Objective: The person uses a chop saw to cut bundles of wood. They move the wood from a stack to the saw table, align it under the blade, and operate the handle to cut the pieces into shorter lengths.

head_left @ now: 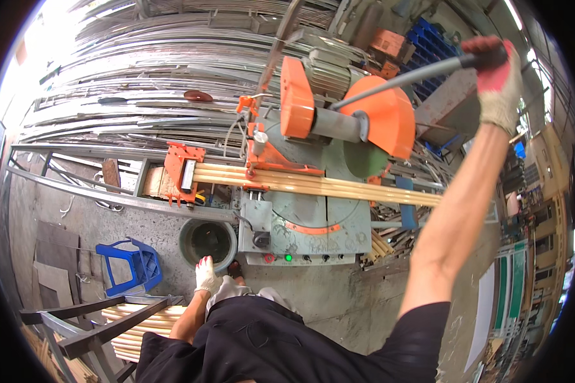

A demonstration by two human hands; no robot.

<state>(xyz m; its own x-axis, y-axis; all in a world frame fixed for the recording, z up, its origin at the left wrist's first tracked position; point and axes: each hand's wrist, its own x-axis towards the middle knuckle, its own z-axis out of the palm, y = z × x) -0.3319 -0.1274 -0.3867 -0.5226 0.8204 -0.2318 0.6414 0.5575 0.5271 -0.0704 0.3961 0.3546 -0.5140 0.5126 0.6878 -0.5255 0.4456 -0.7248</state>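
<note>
The gloved left hand (206, 274) is held low beside the hip, loosely open, nothing grasped, with bare floor around it. The right hand (497, 80) is raised, arm stretched, clenched on the saw handle (402, 78). Tan strips (326, 186) are laid across the saw's surface (313, 220), overhanging both edges.

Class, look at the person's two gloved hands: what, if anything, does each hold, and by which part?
The right hand grips the chop saw's long lever handle at its dark outer end. The left hand hangs by the hip, holding nothing visible.
</note>
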